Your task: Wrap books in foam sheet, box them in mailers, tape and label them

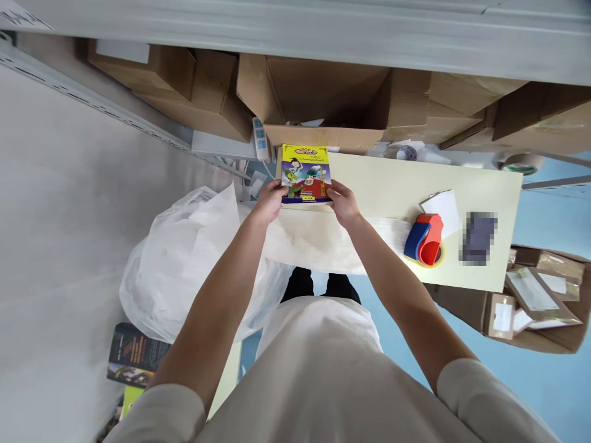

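Observation:
A comic book (305, 173) with a yellow and purple cartoon cover is held between my two hands above the table (383, 191). My left hand (271, 200) grips its left edge, fingers mostly beneath and thumb on the cover. On the right edge, my right hand (344, 202) grips in the same way. Under and in front of the book, white packing foam (318, 237) stretches along the table's near edge. A red and blue tape dispenser (425, 240) stands on the table to the right, beside some white cards (444, 209).
Cardboard boxes line the back, with an open box (323, 136) just beyond the book. A power strip (260, 140) sits at the left. Foam in a clear bag (184, 246) bulges left of the table. At the right, a carton (561, 341) holds several parcels. A blurred dark object (479, 239) lies on the table.

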The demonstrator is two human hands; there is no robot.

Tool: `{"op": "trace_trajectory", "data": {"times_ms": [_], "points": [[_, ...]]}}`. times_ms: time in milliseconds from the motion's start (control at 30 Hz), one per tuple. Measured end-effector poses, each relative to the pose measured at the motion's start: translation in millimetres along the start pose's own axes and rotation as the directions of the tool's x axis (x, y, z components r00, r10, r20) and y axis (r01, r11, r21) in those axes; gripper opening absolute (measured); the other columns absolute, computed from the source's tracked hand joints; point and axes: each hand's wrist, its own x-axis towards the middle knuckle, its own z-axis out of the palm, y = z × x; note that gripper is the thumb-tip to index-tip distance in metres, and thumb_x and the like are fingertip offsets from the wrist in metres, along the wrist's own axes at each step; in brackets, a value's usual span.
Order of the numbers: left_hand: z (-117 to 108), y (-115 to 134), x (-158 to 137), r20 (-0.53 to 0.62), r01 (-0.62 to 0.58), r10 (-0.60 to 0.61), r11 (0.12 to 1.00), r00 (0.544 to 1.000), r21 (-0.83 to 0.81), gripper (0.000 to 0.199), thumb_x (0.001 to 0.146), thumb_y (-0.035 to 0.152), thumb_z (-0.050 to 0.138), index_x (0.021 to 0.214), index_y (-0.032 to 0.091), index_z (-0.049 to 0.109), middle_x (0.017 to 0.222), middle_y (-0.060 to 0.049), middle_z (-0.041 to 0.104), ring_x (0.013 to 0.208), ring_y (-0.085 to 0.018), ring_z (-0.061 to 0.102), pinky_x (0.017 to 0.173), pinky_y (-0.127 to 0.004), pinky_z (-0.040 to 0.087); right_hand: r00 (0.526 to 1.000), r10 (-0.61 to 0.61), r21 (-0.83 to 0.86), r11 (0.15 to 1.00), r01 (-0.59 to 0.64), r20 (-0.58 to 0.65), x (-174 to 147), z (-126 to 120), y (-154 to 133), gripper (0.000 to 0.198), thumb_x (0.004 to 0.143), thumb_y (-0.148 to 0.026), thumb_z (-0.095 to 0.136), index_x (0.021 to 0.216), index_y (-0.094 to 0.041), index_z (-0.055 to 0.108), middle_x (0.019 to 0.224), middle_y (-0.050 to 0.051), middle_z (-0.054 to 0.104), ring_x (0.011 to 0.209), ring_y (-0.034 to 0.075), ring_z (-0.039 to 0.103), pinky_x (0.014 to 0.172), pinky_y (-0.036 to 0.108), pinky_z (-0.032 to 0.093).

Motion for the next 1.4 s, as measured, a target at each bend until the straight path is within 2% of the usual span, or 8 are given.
{"op": "trace_trajectory", "data": {"times_ms": [233, 433, 633, 833, 1000, 1133, 1233, 1400], "points": [[31, -5, -88, 0.109, 0.008, 0.001, 0.997, 0.994, -0.074, 0.045, 0.070, 0.030, 0.065, 0.112, 0.016, 0.059, 0.111, -0.009, 0.066, 0.092, -0.021, 0.066, 0.076, -0.033, 0.053, 0.994, -0.106, -0.076, 0.992, 0.105, -0.007, -93, -46, -19, 0.061, 0.073, -0.050, 0.065, 0.126, -0.020, 0.055, 0.113, 0.006, 0.068, 0.099, 0.023, 0.064, 0.083, 0.038, 0.054], [97, -72, -145, 0.179, 0.005, -0.070, 0.941, 0.981, 0.340, 0.025, 0.070, 0.017, 0.064, 0.095, 0.017, 0.063, 0.097, -0.006, 0.069, 0.084, -0.017, 0.066, 0.074, -0.029, 0.054, 0.955, -0.170, -0.303, 0.949, 0.092, -0.242, -171, -136, 33, 0.065, 0.073, -0.052, 0.059, 0.125, -0.014, 0.059, 0.109, 0.006, 0.070, 0.103, 0.026, 0.061, 0.091, 0.042, 0.050], [148, -123, -160, 0.173, -0.009, -0.091, 0.865, 0.981, 0.502, 0.021, 0.069, 0.003, 0.061, 0.085, 0.016, 0.065, 0.082, -0.004, 0.071, 0.073, -0.015, 0.067, 0.072, -0.028, 0.054, 0.924, -0.132, -0.262, 0.964, 0.036, -0.358, -183, -192, 77, 0.064, 0.069, -0.052, 0.060, 0.120, -0.013, 0.064, 0.112, 0.008, 0.069, 0.101, 0.026, 0.063, 0.092, 0.040, 0.050], [154, -139, -152, 0.133, -0.038, -0.052, 0.801, 0.990, 0.598, 0.026, 0.072, 0.001, 0.058, 0.092, 0.015, 0.066, 0.084, -0.004, 0.070, 0.076, -0.017, 0.066, 0.077, -0.031, 0.053, 0.928, -0.150, -0.363, 0.932, 0.018, -0.341, -165, -200, 88, 0.055, 0.074, -0.043, 0.052, 0.118, -0.013, 0.064, 0.109, 0.009, 0.070, 0.098, 0.026, 0.063, 0.090, 0.041, 0.049], [160, -142, -158, 0.093, -0.089, 0.036, 0.736, 0.995, 0.671, 0.041, 0.074, 0.004, 0.058, 0.114, 0.014, 0.062, 0.106, -0.011, 0.063, 0.094, -0.022, 0.063, 0.092, -0.039, 0.049, 0.884, -0.283, -0.612, 0.791, -0.005, -0.373, -164, -204, 98, 0.047, 0.079, -0.036, 0.048, 0.119, -0.014, 0.062, 0.106, 0.013, 0.066, 0.100, 0.029, 0.060, 0.090, 0.047, 0.047], [163, -138, -175, 0.255, -0.351, 0.253, 0.485, 0.933, 0.801, 0.059, 0.076, 0.010, 0.061, 0.132, 0.019, 0.050, 0.128, -0.015, 0.047, 0.122, -0.030, 0.045, 0.102, -0.044, 0.041, 0.822, -0.440, -0.750, 0.661, 0.024, -0.361, -179, -206, 107, 0.050, 0.080, -0.031, 0.050, 0.128, -0.017, 0.051, 0.129, 0.018, 0.048, 0.125, 0.031, 0.043, 0.103, 0.053, 0.036], [165, -137, -182, 0.420, -0.473, 0.223, 0.325, 0.880, 0.819, 0.056, 0.080, 0.015, 0.060, 0.134, 0.025, 0.049, 0.137, -0.014, 0.039, 0.125, -0.032, 0.041, 0.100, -0.045, 0.042, 0.847, -0.392, -0.749, 0.663, -0.011, -0.359, -185, -203, 110, 0.065, 0.079, -0.032, 0.050, 0.138, -0.011, 0.037, 0.141, 0.022, 0.035, 0.135, 0.032, 0.032, 0.107, 0.051, 0.032], [165, -139, -180, 0.421, -0.439, 0.122, 0.251, 0.899, 0.863, 0.058, 0.080, 0.018, 0.062, 0.135, 0.027, 0.047, 0.142, -0.013, 0.032, 0.122, -0.032, 0.043, 0.096, -0.044, 0.045, 0.853, -0.219, -0.666, 0.723, -0.183, -0.473, -174, -192, 97, 0.074, 0.074, -0.035, 0.055, 0.141, -0.017, 0.029, 0.133, 0.019, 0.047, 0.114, 0.030, 0.053, 0.095, 0.049, 0.042]]}}
